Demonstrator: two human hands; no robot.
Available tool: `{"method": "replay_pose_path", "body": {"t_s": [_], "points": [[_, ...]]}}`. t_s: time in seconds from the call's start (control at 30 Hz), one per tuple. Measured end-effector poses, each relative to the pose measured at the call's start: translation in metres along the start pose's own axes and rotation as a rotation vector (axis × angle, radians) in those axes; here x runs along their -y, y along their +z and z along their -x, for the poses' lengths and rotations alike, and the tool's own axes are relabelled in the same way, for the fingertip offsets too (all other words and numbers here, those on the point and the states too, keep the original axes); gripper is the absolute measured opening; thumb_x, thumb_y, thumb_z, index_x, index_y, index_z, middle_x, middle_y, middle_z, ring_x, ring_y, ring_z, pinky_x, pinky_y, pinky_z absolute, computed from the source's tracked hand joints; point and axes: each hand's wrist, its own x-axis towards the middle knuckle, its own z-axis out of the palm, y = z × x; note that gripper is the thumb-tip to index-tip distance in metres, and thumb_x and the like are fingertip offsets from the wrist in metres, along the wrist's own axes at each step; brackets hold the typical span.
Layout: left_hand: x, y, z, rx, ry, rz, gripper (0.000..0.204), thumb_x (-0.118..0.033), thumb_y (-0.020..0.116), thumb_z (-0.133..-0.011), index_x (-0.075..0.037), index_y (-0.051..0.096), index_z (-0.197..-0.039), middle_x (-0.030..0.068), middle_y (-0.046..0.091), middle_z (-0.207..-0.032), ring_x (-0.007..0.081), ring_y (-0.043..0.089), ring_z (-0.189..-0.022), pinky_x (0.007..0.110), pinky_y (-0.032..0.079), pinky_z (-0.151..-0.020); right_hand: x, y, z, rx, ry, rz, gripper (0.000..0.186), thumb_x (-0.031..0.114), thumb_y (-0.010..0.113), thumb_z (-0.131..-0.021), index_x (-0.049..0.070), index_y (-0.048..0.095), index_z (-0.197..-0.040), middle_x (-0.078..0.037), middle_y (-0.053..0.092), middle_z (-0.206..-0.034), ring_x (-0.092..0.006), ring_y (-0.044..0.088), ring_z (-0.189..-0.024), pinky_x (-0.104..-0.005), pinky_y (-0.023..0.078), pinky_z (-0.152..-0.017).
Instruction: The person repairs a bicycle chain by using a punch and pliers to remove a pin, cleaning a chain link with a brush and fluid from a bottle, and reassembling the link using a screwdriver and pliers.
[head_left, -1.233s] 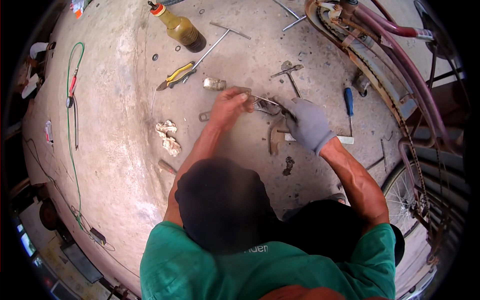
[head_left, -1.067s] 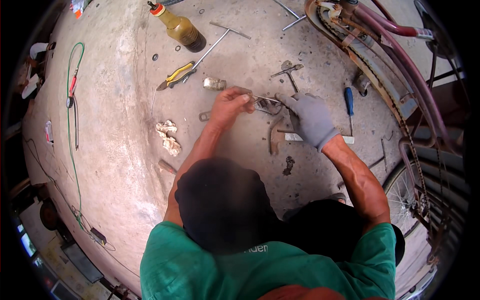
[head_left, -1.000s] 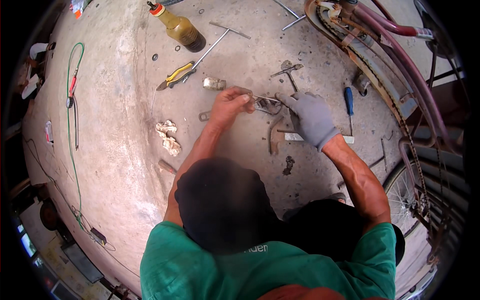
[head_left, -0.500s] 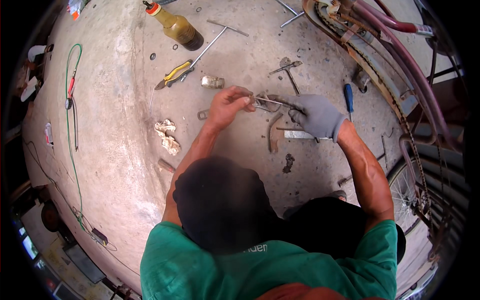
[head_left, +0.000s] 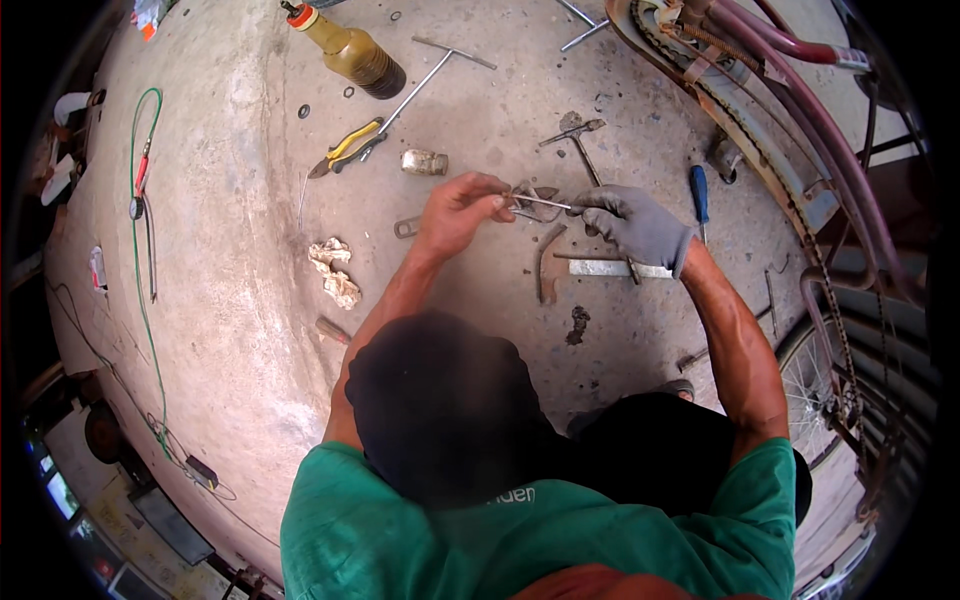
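Observation:
My bare left hand is closed in a pinch, thumb against fingers, at the left end of a thin metal rod. What small piece sits between those fingertips is too small to make out. My right hand, in a grey glove, is closed round the rod's right end, where a dark part partly shows. Below the rod, on the concrete, lie pliers-like metal parts, partly covered by it. A flat wrench-like bar lies by my left wrist. Under the gloved hand is a hammer-shaped tool with a pale flat handle.
Beyond my hands are a metal cylinder, yellow-handled pliers, a T-handle wrench and an oil bottle. A blue screwdriver lies right, near a bicycle frame and chain. Crumpled rags lie left.
My gloved right hand has shifted slightly right, and more of the rod now shows between my hands. My left hand stays nearly in place.

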Motion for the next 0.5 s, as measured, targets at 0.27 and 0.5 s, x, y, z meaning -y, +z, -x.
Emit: {"method": "replay_pose_path", "body": {"t_s": [0.27, 0.5], "points": [[-0.006, 0.009, 0.002, -0.016, -0.018, -0.017, 0.017, -0.001, 0.064, -0.099, 0.006, 0.066, -0.114, 0.0163, 0.073, -0.099, 0.0255, 0.075, -0.084, 0.036, 0.062, -0.078, 0.025, -0.013, 0.003, 0.226, 0.526, -0.462, 0.034, 0.028, 0.064, -0.099, 0.001, 0.071, -0.117, -0.006, 0.071, -0.084, -0.0179, 0.064, -0.076, -0.0338, 0.053, -0.071], [-0.007, 0.009, 0.000, -0.045, -0.034, 0.002, 0.014, -0.002, 0.062, -0.100, 0.006, 0.066, -0.110, 0.0155, 0.073, -0.095, 0.0228, 0.073, -0.080, 0.035, 0.060, -0.073, 0.030, -0.010, 0.002, -0.032, 0.178, -0.025, 0.034, 0.026, 0.073, -0.090, 0.002, 0.071, -0.114, -0.020, 0.073, -0.096, -0.0302, 0.070, -0.087, -0.0379, 0.053, -0.079]]}}
